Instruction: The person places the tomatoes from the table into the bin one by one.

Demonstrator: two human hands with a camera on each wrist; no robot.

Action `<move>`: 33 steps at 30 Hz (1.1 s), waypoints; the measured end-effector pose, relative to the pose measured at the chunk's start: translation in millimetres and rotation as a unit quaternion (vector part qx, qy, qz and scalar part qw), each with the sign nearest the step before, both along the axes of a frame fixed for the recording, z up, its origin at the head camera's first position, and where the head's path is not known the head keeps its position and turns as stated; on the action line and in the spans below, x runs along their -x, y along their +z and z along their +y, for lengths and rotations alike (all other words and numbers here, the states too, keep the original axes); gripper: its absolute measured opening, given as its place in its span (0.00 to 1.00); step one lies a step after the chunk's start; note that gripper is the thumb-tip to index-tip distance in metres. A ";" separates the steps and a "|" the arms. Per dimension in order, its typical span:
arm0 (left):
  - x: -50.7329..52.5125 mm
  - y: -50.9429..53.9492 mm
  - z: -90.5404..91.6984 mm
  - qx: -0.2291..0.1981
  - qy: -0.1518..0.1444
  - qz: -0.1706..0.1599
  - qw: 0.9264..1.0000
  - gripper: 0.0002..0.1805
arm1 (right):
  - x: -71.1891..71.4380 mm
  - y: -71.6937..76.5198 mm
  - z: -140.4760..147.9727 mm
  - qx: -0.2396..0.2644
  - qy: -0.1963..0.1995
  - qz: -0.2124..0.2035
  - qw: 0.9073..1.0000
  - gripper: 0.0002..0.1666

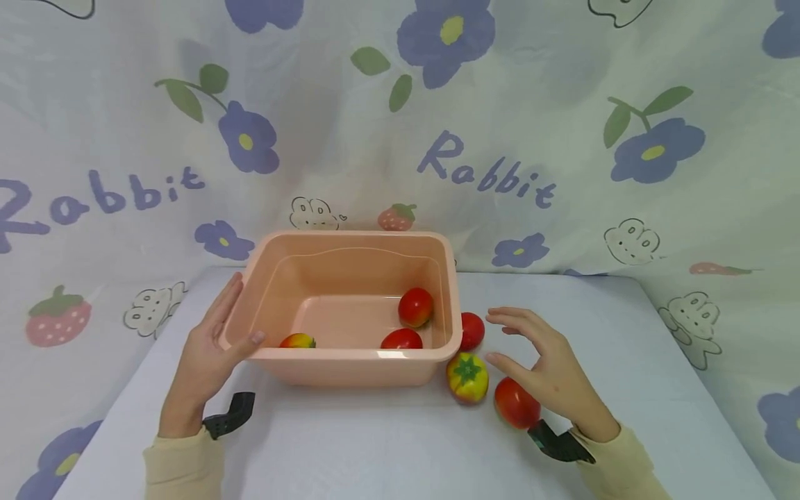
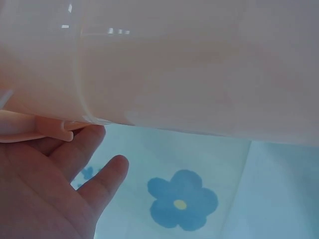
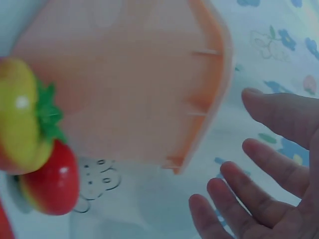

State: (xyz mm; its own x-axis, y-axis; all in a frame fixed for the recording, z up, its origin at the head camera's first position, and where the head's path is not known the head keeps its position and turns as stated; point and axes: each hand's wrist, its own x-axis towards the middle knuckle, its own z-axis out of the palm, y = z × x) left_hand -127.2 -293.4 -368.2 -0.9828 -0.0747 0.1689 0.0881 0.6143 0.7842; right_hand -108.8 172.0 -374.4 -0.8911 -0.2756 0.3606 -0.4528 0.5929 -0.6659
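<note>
A pink plastic bin [image 1: 350, 368] stands at the middle of the table. My left hand [image 1: 209, 354] grips its left rim, thumb over the edge and fingers along the outside. Inside lie a red tomato [image 1: 415, 307], a second red tomato [image 1: 402, 339] and a partly hidden red-yellow tomato [image 1: 297, 340]. My right hand [image 1: 550, 368] is held with fingers spread apart, right of the bin, holding nothing. Near it are a red tomato [image 1: 471, 331] beside the bin wall, a yellow tomato [image 1: 467, 378] with a green top, and another red tomato [image 1: 515, 404] partly below the hand.
A white cloth covers the table [image 1: 375, 444]. Behind the bin rises a curtain [image 1: 350, 153] printed with flowers, rabbits and lettering. Dark camera mounts sit on both wrists.
</note>
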 end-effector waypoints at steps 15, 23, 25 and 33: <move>-0.4 -3.4 -3.2 -0.006 -0.012 0.012 1.000 0.47 | -29.1 -48.0 31.8 0.013 -0.015 -0.014 1.000 0.32; -1.5 -3.3 -3.9 -0.020 -0.020 0.012 1.000 0.48 | -38.5 -65.5 41.2 0.018 -0.047 -0.043 0.998 0.35; -1.5 -3.1 -3.9 -0.021 -0.020 0.014 0.999 0.48 | -40.1 -69.8 41.6 0.013 -0.058 -0.051 0.997 0.36; -1.6 -1.7 -3.6 -0.016 -0.017 0.009 1.000 0.48 | -41.7 -80.6 41.4 0.011 -0.073 -0.121 0.990 0.42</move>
